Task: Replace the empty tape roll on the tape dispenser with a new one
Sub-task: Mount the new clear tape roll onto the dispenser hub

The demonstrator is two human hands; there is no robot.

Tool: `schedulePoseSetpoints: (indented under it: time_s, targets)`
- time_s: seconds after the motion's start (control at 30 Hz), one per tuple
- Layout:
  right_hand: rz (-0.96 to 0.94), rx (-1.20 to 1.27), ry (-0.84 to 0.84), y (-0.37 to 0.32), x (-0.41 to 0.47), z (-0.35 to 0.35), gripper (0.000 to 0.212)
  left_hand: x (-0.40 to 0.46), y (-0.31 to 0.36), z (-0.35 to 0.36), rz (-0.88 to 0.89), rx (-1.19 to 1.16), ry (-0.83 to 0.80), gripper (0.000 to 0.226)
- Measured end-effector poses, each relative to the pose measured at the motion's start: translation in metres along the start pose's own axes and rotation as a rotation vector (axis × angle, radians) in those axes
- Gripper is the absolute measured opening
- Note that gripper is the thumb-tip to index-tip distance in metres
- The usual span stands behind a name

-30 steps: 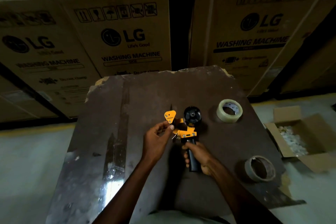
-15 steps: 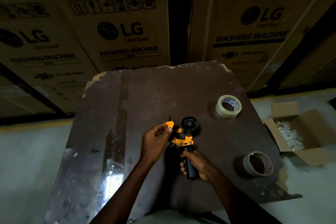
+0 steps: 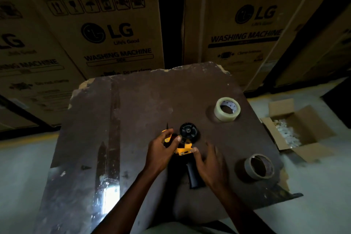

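Observation:
The yellow and black tape dispenser (image 3: 185, 149) lies on the dark table (image 3: 144, 104), its bare black hub (image 3: 188, 132) pointing up and its black handle (image 3: 194, 175) toward me. My left hand (image 3: 161, 151) grips the dispenser's yellow front flap. My right hand (image 3: 208, 163) hovers just right of the handle with fingers spread, its thumb touching the yellow body. A full clear tape roll (image 3: 227, 108) lies flat at the table's back right. The empty brown core (image 3: 259, 166) lies at the front right.
Large washing machine cartons (image 3: 106, 30) stand behind the table. An open cardboard box (image 3: 296, 131) with white bits sits on the floor to the right. A shiny strip (image 3: 106, 186) runs along the table's left side.
My right hand has let go of the black handle and opened beside it. The dispenser now rests on the table. My left hand stays on the yellow front part.

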State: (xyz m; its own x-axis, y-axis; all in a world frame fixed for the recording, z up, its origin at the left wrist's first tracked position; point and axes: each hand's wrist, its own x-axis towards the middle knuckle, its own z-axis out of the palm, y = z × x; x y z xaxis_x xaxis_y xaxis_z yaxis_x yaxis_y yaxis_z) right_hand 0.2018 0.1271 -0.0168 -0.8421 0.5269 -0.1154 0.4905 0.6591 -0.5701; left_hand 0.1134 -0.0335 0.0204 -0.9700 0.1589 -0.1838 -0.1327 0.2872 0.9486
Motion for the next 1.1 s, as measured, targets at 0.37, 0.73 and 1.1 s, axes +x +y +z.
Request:
schedulePoseSetpoints:
  time_s: [0.37, 0.73, 1.1]
  targets:
    - [-0.167, -0.078, 0.276, 0.021, 0.071, -0.058, 0.084, 0.048, 0.042, 0.068, 0.148, 0.207, -0.255, 0.069]
    - [-0.226, -0.268, -0.025, 0.065, 0.192, -0.092, 0.095, 0.119, 0.040, 0.186, 0.017, 0.261, -0.220, 0.068]
    - [-0.162, -0.157, -0.318, 0.071, 0.250, -0.087, 0.109, 0.136, 0.025, 0.224, -0.020, 0.183, -0.241, 0.043]
